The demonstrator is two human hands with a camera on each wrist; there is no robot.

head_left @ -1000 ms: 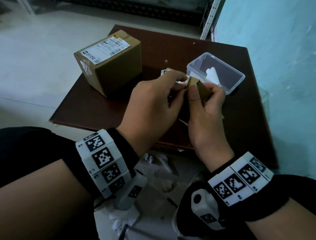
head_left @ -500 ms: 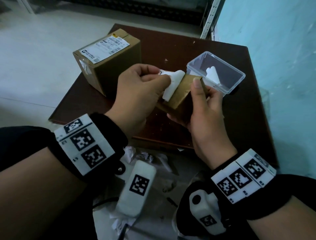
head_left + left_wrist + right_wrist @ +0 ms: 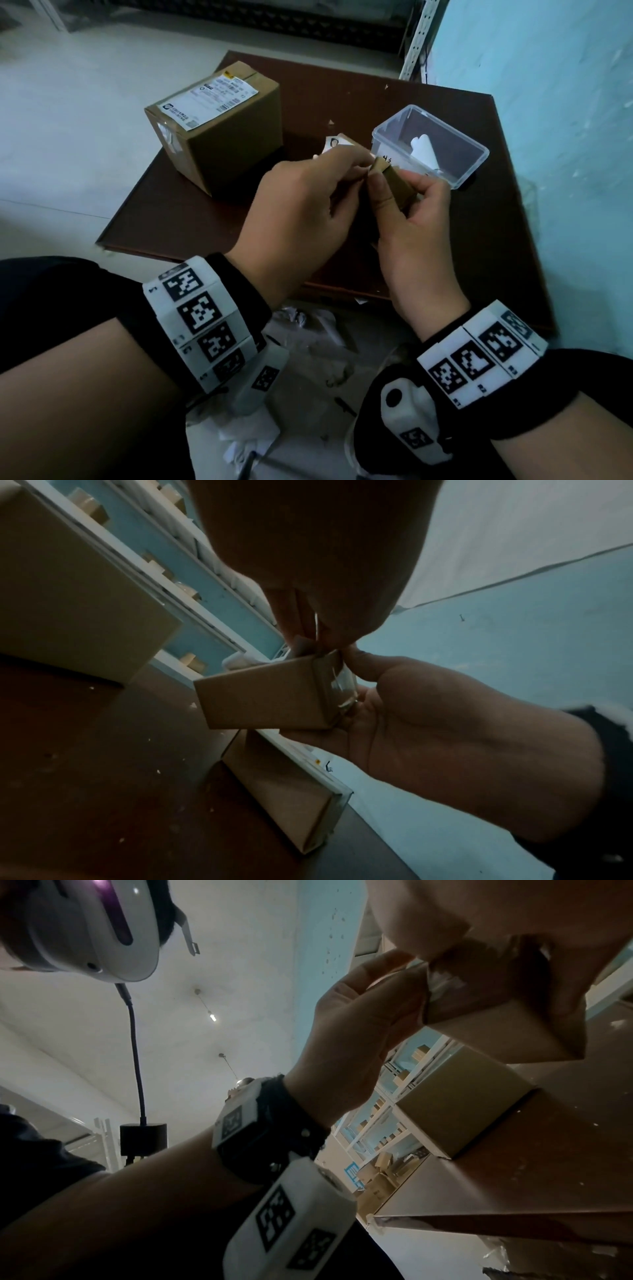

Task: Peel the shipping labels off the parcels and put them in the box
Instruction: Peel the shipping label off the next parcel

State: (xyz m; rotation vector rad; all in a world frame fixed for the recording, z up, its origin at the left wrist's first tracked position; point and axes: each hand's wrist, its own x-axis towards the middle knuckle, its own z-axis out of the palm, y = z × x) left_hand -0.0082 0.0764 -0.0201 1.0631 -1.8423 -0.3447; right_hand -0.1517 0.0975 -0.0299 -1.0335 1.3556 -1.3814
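My right hand grips a small brown parcel above the table, thumb on its near face. My left hand pinches a white label edge at the parcel's top corner; the rest of that label is hidden by my fingers. In the left wrist view the small parcel rests in the right palm. A clear plastic box stands just beyond my hands with a white peeled label inside. A large parcel with its shipping label sits at the left.
Everything sits on a dark brown table beside a blue wall. Another small labelled parcel lies behind my left hand, next to the clear box. Crumpled paper scraps lie on the floor below the table's near edge.
Half a second ago my left hand had pulled a white strip of label up and left off the small parcel. Now it is back at the parcel's top corner, close to my right thumb.
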